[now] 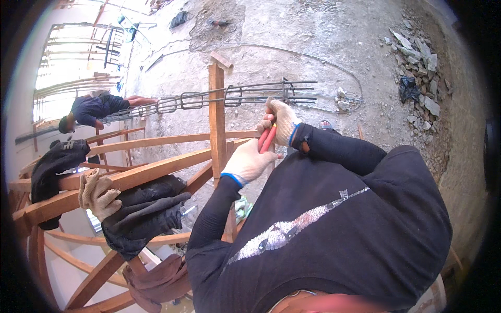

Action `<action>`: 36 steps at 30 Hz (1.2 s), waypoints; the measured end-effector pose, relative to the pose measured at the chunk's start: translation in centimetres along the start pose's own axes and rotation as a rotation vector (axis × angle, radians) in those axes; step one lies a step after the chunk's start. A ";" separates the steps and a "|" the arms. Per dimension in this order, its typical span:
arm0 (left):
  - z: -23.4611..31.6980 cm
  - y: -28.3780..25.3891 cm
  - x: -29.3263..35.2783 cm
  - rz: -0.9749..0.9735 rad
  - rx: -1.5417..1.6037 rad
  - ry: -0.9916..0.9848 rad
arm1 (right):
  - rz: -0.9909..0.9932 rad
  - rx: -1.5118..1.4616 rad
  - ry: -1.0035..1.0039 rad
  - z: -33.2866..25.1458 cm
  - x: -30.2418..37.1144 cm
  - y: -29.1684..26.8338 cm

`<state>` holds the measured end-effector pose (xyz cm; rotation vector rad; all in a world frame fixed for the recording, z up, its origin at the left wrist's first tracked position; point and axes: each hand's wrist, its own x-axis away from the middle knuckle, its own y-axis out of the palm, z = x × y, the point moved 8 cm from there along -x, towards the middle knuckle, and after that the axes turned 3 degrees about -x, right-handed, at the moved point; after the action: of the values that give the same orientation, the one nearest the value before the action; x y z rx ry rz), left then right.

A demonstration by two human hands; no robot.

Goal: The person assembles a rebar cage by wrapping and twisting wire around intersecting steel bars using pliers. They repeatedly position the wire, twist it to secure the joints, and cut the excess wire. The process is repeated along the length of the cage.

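Both my hands wear pale knit gloves with blue cuffs, and they meet in front of my chest. My left hand (246, 160) is closed around the red handles of pliers (267, 137). Just above it, my right hand (283, 120) has its fingers curled by the head of the pliers; what they pinch, if anything, is hidden. Beyond my right hand, close to its fingertips, lies the end of a long rebar cage (285, 89) of dark steel bars with rectangular ties. An upright wooden post (217, 112) stands left of my hands, in front of the cage.
At the far left a person in dark clothes (99, 109) bends over the cage's other end. Wooden beams (156, 168) run left, hung with a work glove (98, 194), black clothing (148, 211) and brown cloth (156, 281). Rubble (429, 78) lies right; a thin looped rod (313, 57) crosses the ground.
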<state>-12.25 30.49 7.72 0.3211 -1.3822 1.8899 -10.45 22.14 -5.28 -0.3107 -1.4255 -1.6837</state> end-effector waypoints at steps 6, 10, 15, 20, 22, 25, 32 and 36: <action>1.4 6.6 2.0 -0.895 2.015 -0.294 | -0.284 -0.081 -0.064 -0.3 1.9 1.0; -0.6 6.4 1.1 -0.426 1.428 -0.314 | -0.194 -0.102 0.050 0.0 1.0 0.5; 1.4 -0.3 3.1 0.114 -0.074 -0.230 | 0.009 0.092 -0.123 -0.3 0.1 0.3; 1.4 0.4 1.7 0.077 -0.192 -0.229 | 0.034 0.129 -0.099 -0.1 0.6 0.4; 0.4 0.7 1.4 0.113 -0.139 -0.123 | -0.067 0.093 -0.060 0.0 0.9 0.8; -3.6 3.8 0.2 -0.237 0.663 -0.205 | -0.173 -0.056 0.032 1.0 1.2 0.7; -0.6 9.7 2.0 -0.950 2.201 -0.191 | -0.447 -0.054 0.064 0.4 0.8 1.2; -4.3 6.1 1.4 -0.039 0.983 -0.218 | -0.186 0.055 0.010 0.1 -1.0 -0.5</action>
<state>-16.42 34.19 2.60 1.0341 -0.4473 2.4282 -10.31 22.70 -6.29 -0.1425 -1.5289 -1.7879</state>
